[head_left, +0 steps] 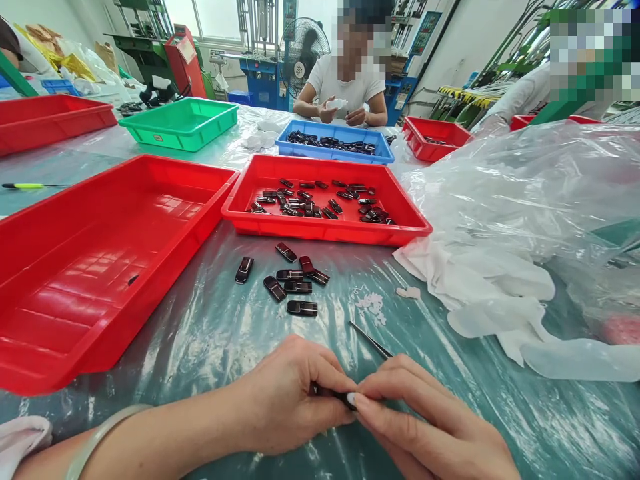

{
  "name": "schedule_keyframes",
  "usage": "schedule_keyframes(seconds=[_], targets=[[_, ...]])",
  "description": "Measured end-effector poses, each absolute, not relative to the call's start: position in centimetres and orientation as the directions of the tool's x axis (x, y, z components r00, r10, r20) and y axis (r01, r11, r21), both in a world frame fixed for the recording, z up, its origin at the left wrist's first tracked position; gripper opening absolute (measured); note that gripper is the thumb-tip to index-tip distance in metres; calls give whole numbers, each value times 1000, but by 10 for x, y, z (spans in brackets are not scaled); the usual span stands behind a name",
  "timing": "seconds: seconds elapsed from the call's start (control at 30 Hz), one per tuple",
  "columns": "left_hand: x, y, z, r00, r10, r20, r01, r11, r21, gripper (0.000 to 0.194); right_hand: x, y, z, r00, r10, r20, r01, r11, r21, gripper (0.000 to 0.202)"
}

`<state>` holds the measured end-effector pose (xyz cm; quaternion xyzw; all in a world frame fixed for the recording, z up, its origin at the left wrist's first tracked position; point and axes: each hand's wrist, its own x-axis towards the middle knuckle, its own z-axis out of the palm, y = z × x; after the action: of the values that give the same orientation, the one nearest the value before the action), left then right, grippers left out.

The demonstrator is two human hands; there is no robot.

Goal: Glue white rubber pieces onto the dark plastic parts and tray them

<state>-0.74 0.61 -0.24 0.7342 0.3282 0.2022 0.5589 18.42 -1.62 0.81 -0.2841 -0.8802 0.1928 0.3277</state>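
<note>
in the head view, i see my left hand (295, 393) pinching a small dark piece (344, 397) at the near centre, thumb and fingers closed around it; my right hand (425, 420) has its fingertips closed on the right end. tweezers (369, 339) reach behind the right hand, whether gripped i cannot tell. farther off, loose dark pieces (302, 308) lie before a red tray (325, 230).

L hand (295, 397) + R hand (430, 420) pinch small dk pc (345, 398); slim metal tool (371, 341) just beyond grip, loose blk pcs (302, 308) farther fwd-left, red tray (325, 229) past those.
</note>
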Motion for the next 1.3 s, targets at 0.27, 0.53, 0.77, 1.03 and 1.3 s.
schedule_keyframes(seconds=[0.27,0.53,0.77,1.03,1.3], targets=[[-7,5,-3,699,712,-65,258,-167,951,20,183,-18,4,-627,618,474,399,777,-486,33],[-6,7,-2,685,721,-107,243,-87,966,15,185,-23,4,-605,673,426,428,726,-538,35],[-6,6,-4,674,716,-183,249,12,968,15,190,-11,11,-610,678,410,410,713,-569,26],[-6,5,-4,660,727,-187,264,8,964,14,217,37,-9,-536,723,436,695,671,-258,18],[-6,6,-1,676,712,-191,263,9,965,14,212,36,-9,-530,742,410,724,648,-237,15]])
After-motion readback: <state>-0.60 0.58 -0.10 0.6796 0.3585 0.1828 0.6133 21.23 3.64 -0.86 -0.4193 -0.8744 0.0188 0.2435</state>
